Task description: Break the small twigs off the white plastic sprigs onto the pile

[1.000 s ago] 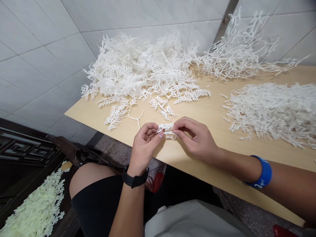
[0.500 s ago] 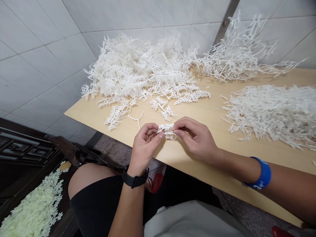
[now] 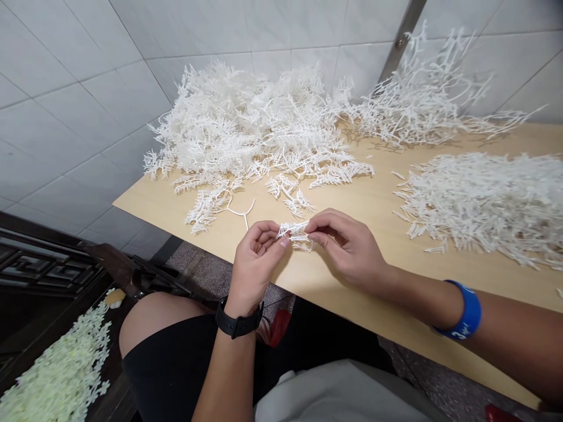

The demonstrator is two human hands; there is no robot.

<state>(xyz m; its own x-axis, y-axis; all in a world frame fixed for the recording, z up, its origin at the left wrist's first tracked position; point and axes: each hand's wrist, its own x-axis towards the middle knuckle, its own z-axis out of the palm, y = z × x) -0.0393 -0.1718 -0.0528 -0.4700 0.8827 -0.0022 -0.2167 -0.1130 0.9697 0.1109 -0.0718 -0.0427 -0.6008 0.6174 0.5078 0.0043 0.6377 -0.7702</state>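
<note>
Two bare hands work over the near edge of the pale wooden tabletop (image 3: 365, 196), gripping one small white plastic sprig (image 3: 297, 230) between them. The left hand (image 3: 257, 258), at 9 o'clock from that sprig, pinches its left end between thumb and curled fingers; the right hand (image 3: 347, 249), at 3 o'clock, has thumb and forefinger closed on the other end, the remaining fingers bent in toward the palm. Whether the sprig's underside touches the wood cannot be told. Taking the held piece as the centre of the dial, a loose branched cluster (image 3: 288, 190) lies near it at 12 o'clock, and a bare forked stem (image 3: 241, 212) sits at 10 o'clock, joined to a bristly tuft (image 3: 202, 212). Beyond them, toward 11 o'clock, rises a large heap of branched white sprigs (image 3: 246, 126). Between 1 and 2 o'clock, a tangle of mostly bare white stems (image 3: 417, 114) stands up before the tiled wall (image 3: 272, 23). At about 3 o'clock, well past the right hand, small white pieces spread in a broad, low pile (image 3: 497, 205). Down at 8 o'clock, off the tabletop, pale yellow-green plastic blossoms (image 3: 61, 366) cover part of a dark wooden surface (image 3: 109, 381). The left wrist wears a black watch (image 3: 240, 324), the right a blue wristband (image 3: 464, 310).
</note>
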